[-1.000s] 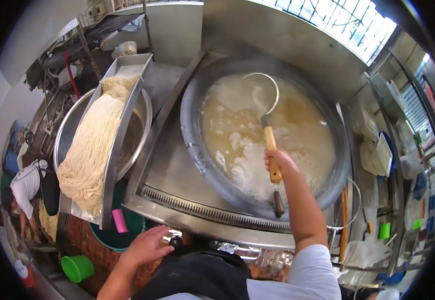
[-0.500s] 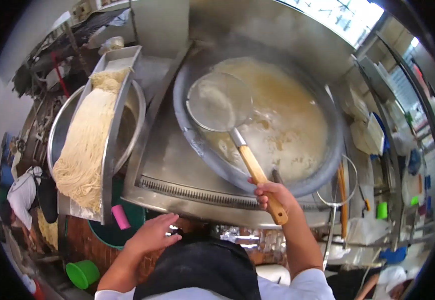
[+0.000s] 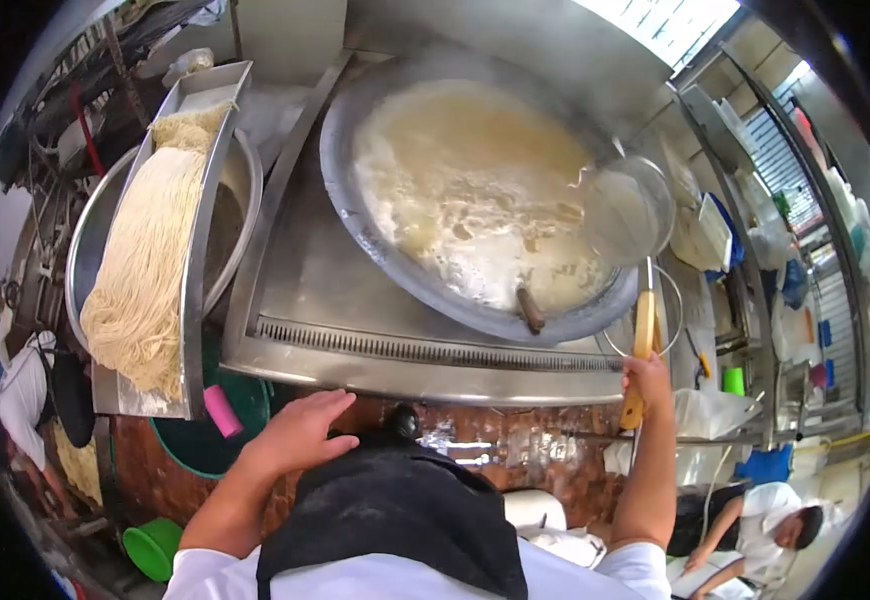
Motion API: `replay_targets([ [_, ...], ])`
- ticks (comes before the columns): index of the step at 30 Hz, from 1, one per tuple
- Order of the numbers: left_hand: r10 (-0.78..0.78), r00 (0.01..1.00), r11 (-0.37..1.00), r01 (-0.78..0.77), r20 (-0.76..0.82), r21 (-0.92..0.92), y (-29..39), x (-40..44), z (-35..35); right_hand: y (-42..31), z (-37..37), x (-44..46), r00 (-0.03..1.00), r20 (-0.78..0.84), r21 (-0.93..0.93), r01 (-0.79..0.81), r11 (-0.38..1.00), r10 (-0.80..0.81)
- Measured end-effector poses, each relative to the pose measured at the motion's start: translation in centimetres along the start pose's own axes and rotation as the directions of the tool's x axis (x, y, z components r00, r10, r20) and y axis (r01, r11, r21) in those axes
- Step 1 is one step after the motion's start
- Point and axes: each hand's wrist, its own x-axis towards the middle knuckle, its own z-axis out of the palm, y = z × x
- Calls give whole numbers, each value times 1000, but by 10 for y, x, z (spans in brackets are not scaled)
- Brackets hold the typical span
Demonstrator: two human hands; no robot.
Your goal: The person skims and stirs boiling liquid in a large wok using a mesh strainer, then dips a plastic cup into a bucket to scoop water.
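The wire-mesh skimmer [image 3: 632, 212] is the working tool. Location: right side of the scene, with its round head overlapping the right rim of the wide cauldron [image 3: 343, 190]. Contact between head and rim cannot be determined.

Long axis: near to far. The wooden handle [image 3: 645, 325] extends from the near end to the head at the far end, with the head offset slightly left.

Right hand [image 3: 648, 383]: clamped around the lower part of the handle, near side; the head lies directly beyond it, on the far side. This is the nearer hand.

Left hand [image 3: 305, 428]: empty, fingers extended, well apart from the right hand and the skimmer. It is positioned by the near edge of the steel stove counter [image 3: 295, 275]; contact with the edge cannot be determined. The metal chute [image 3: 203, 250] of noodles [image 3: 145, 265] lies far and left of this hand.
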Motion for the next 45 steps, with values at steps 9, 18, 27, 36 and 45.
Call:
replay_targets([
  [9,88,996,996,-88,-5,16,-9,-6,5,11,18,9,935,236,179,-310,934,265],
  [18,107,994,994,-107,-2,39,-13,-13,8,-16,53,-40,900,352,-17,-268,963,257],
  [27,91,996,996,-91,23,17,-21,-23,12,-12,95,-130,820,491,120,-398,909,295],
  [36,125,991,992,-126,53,12,-19,-21,4,31,140,-178,835,538,127,-215,968,115],
  [45,125,990,992,-128,71,25,-22,-31,3,37,158,-203,866,382,-407,471,783,-323],
])
